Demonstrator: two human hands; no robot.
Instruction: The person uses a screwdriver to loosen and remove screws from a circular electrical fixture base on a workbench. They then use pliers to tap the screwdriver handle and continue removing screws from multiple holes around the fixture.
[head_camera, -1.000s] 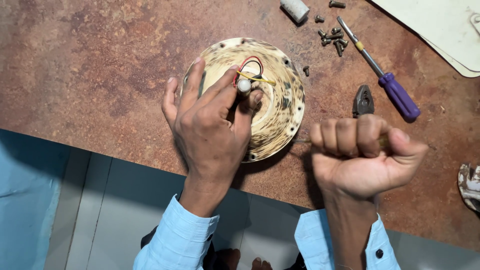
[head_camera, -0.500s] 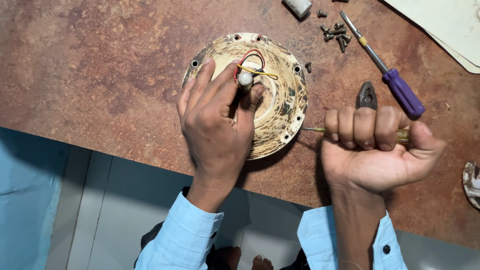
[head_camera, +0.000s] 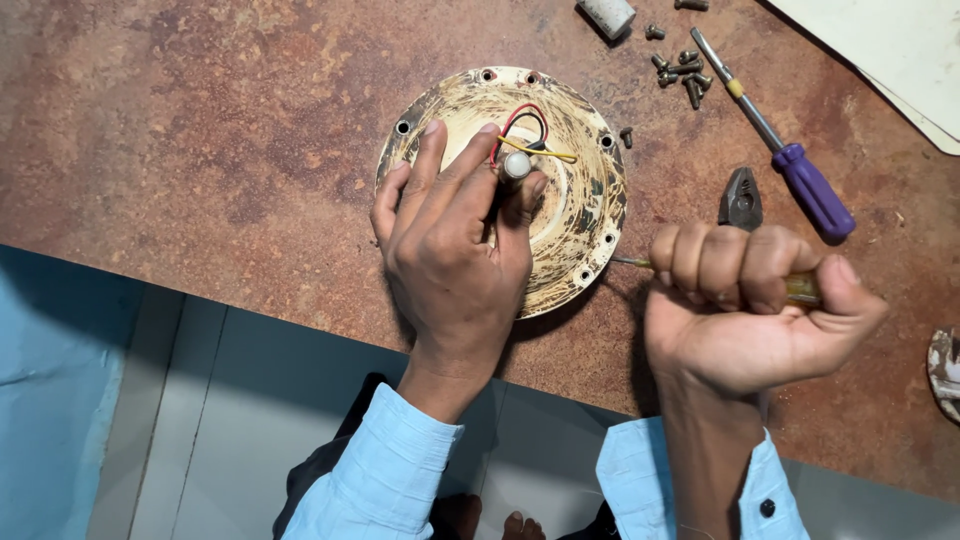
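Note:
A worn, cream-coloured round metal disc (head_camera: 585, 215) with holes round its rim lies on the reddish-brown tabletop. Red, black and yellow wires (head_camera: 527, 135) come out at its centre beside a small grey shaft end (head_camera: 517, 165). My left hand (head_camera: 455, 245) rests on the disc, its fingers round that shaft. My right hand (head_camera: 745, 305) is fisted round a yellow-handled tool (head_camera: 803, 288) whose thin metal shank (head_camera: 630, 263) points left and touches the disc's right rim.
A purple-handled screwdriver (head_camera: 815, 190) and dark pliers (head_camera: 741, 198) lie right of the disc. Several loose screws (head_camera: 680, 70) and a grey cylinder (head_camera: 606, 14) are at the top. A pale sheet (head_camera: 900, 50) sits at top right. The table's near edge (head_camera: 300, 315) runs below my hands.
My right hand has moved left and down toward the disc, and the tool's shank now reaches the rim. The left hand has stayed on the disc's centre.

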